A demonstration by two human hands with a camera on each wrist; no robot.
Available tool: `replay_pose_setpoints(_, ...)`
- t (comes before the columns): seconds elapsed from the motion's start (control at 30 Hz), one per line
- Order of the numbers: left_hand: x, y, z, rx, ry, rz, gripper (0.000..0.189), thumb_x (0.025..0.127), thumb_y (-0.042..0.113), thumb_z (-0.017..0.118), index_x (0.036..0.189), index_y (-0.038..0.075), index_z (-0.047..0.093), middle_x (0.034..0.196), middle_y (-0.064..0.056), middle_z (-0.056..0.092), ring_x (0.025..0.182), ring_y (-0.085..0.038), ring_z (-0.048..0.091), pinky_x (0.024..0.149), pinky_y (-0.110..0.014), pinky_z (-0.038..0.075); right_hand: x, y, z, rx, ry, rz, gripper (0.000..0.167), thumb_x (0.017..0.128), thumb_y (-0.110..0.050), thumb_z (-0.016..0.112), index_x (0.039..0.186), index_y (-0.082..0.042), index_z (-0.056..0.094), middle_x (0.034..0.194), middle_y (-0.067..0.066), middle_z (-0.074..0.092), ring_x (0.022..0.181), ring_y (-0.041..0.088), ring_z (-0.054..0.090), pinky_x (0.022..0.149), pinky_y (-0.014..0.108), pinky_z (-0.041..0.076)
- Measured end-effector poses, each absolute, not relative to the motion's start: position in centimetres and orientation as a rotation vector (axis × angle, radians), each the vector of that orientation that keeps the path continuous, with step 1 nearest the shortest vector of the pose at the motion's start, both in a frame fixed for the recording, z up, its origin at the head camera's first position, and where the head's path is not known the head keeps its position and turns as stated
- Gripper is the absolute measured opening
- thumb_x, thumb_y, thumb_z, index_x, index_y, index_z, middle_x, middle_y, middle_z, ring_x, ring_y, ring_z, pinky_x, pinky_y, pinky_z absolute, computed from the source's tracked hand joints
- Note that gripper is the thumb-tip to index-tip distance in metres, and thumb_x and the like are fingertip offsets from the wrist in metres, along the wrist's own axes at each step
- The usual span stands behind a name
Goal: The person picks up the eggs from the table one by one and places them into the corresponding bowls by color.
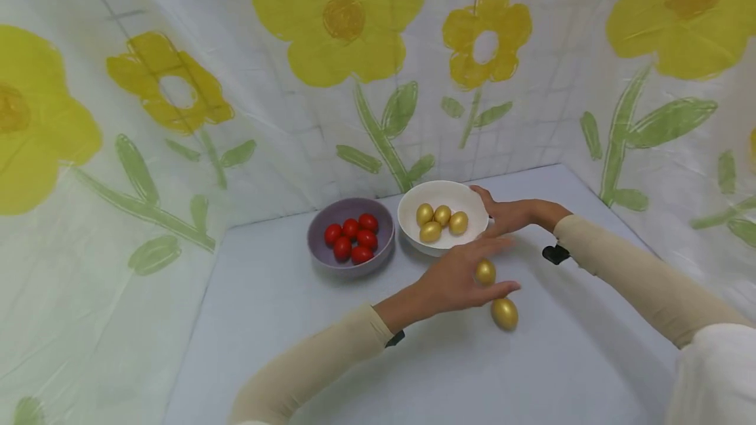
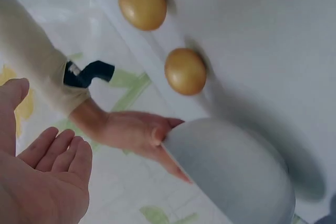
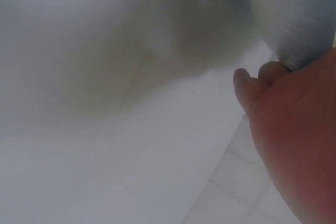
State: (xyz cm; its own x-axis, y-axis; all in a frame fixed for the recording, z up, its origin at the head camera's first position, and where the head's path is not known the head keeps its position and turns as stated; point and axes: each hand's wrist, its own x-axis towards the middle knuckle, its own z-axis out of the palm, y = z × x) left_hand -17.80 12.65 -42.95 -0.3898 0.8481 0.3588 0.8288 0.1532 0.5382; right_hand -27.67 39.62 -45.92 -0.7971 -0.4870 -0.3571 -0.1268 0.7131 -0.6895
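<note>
A white bowl with several gold eggs in it stands toward the back of the table. My right hand grips its right side; in the left wrist view the thumb lies at the rim of the bowl with the fingers curled around it. My left hand hovers in front of the bowl, fingers and thumb spread with nothing held. One gold egg appears between its thumb and fingers in the head view, and another gold egg lies just nearer on the table.
Left of the white bowl stands a purple bowl holding several red eggs. A flower-printed curtain hangs around the back and sides of the white table.
</note>
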Motion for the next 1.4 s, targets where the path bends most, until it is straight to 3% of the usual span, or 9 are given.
replay_pose_setpoints(0.2, -17.1, 13.3, -44.6, 1.716, 2.360, 0.915, 0.065, 0.100, 0.053, 0.071, 0.152, 0.016, 0.058, 0.149, 0.011, 0.061, 0.131, 0.002, 0.056, 0.107, -0.014, 0.042, -27.6, 39.4, -45.7, -0.410, 2.402, -0.877, 0.134, 0.093, -0.043, 0.082, 0.162, -0.015, -0.029, 0.173, 0.027, -0.012, 0.160, 0.047, 0.003, 0.124, 0.069, 0.017)
replay_pose_setpoints(0.47, -16.3, 14.4, -47.1, 1.622, 2.468, 0.493, 0.071, 0.098, 0.063, 0.067, 0.156, 0.024, 0.054, 0.160, 0.015, 0.049, 0.142, 0.000, 0.049, 0.099, -0.017, 0.051, -27.5, 39.5, -45.3, -0.399, 2.410, -0.871, 0.133, 0.093, -0.042, 0.082, 0.162, -0.015, -0.029, 0.172, 0.030, -0.010, 0.159, 0.049, 0.003, 0.123, 0.069, 0.018)
replay_pose_setpoints(0.73, -15.4, 15.3, -48.7, 1.582, 2.512, 0.312, 0.069, 0.095, 0.065, 0.070, 0.150, 0.026, 0.060, 0.155, 0.013, 0.055, 0.134, -0.002, 0.058, 0.088, -0.019, 0.056, -27.5, 39.3, -45.7, -0.400, 2.396, -0.856, 0.138, 0.091, -0.047, 0.082, 0.161, -0.016, -0.032, 0.171, 0.029, -0.014, 0.160, 0.048, 0.001, 0.124, 0.069, 0.017)
replay_pose_setpoints(0.97, -15.6, 15.6, -49.3, 1.597, 2.384, 0.471, 0.061, 0.095, 0.048, 0.079, 0.145, 0.016, 0.065, 0.137, 0.013, 0.068, 0.105, 0.008, 0.059, 0.088, -0.006, 0.045, -27.4, 39.5, -45.4, -0.382, 2.419, -0.856, 0.138, 0.090, -0.049, 0.084, 0.162, -0.017, -0.029, 0.172, 0.030, -0.009, 0.159, 0.050, 0.007, 0.123, 0.069, 0.019)
replay_pose_setpoints(1.4, -16.2, 15.6, -49.7, 1.554, 2.286, 0.597, 0.055, 0.093, 0.034, 0.085, 0.141, 0.013, 0.068, 0.127, 0.013, 0.072, 0.101, 0.010, 0.056, 0.088, -0.004, 0.042, -27.3, 39.4, -45.6, -0.380, 2.409, -0.869, 0.140, 0.089, -0.050, 0.084, 0.162, -0.018, -0.030, 0.172, 0.030, -0.009, 0.159, 0.049, 0.008, 0.124, 0.068, 0.017)
